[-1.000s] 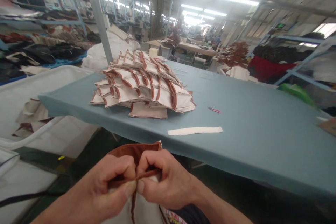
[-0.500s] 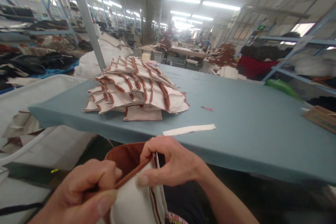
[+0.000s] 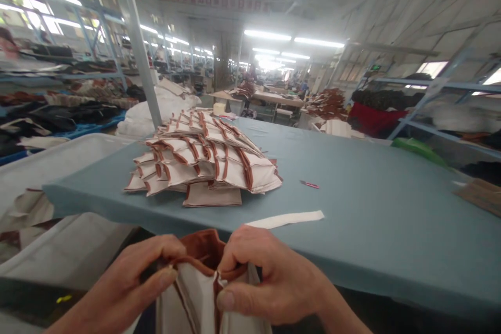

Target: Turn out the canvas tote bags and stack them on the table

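Observation:
Between my hands is a cream fabric bag piece (image 3: 198, 292) with brown trim and a brown lining, its mouth facing up and partly spread. My left hand (image 3: 136, 269) pinches its rim at the left, near a dark seam. My right hand (image 3: 270, 276) grips the rim near the middle, thumb outside by a brown seam and fingers at the lining. The lower part of the piece runs out of view. Just beyond, a white fabric strip (image 3: 287, 219) lies near the table's front edge.
A large pile of cream pieces with brown edging (image 3: 211, 159) covers the left of the blue-green table (image 3: 376, 209). A small pink-handled tool (image 3: 310, 184) lies right of it. White bins (image 3: 78, 159) stand left, by a metal post (image 3: 136, 42). Shelves (image 3: 442, 83) stand right.
The bag piece has been turned, so a seam now faces me between my hands. Both hands have shifted along its rim. The view has tilted up a little.

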A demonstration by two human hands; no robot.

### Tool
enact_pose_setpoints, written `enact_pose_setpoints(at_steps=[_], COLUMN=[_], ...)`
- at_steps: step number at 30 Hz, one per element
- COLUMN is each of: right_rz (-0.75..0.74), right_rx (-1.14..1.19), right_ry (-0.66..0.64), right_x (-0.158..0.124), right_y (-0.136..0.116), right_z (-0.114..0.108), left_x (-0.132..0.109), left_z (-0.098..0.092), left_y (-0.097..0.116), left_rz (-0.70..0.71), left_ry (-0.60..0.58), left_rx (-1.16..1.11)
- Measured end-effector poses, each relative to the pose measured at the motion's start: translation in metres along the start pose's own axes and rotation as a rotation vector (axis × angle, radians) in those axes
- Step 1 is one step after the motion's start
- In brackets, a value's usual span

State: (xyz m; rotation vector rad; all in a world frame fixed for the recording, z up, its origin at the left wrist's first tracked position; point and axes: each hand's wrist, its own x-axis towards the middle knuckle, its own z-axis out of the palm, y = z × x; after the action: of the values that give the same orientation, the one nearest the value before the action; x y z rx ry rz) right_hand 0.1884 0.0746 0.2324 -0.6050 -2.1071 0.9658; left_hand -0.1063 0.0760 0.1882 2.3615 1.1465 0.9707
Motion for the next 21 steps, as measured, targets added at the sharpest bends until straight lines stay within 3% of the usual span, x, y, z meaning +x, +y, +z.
enact_pose_setpoints(at_steps=[3,7,10,15,21], right_rz=[-0.063,-0.057,-0.03,0.025,-0.009], right_rx=[-0.068,-0.114,-0.168,-0.28,-0.358], right_ry=[-0.013,-0.033,-0.029,-0.024,0.032], right_x=[0.006,0.012,0.014,0.012,0.006], right_y=[0.005,0.007,0.008,0.015,0.026], right_z=[0.0,0.002,0.002,0.005,0.011], left_x=[0.015,0.036,0.045,0.043,0.04], left_z=[-0.001,-0.001,0.0,0.007,0.011], left_y=[0.008,0.034,0.046,0.042,0.038], left_rz=[0.085,0.104,0.108,0.155,0.067], left_ry=[-0.034,-0.183,-0.152,-0.112,-0.15], left_rx=[-0.138,-0.199,-0.163,-0.107,-0.053])
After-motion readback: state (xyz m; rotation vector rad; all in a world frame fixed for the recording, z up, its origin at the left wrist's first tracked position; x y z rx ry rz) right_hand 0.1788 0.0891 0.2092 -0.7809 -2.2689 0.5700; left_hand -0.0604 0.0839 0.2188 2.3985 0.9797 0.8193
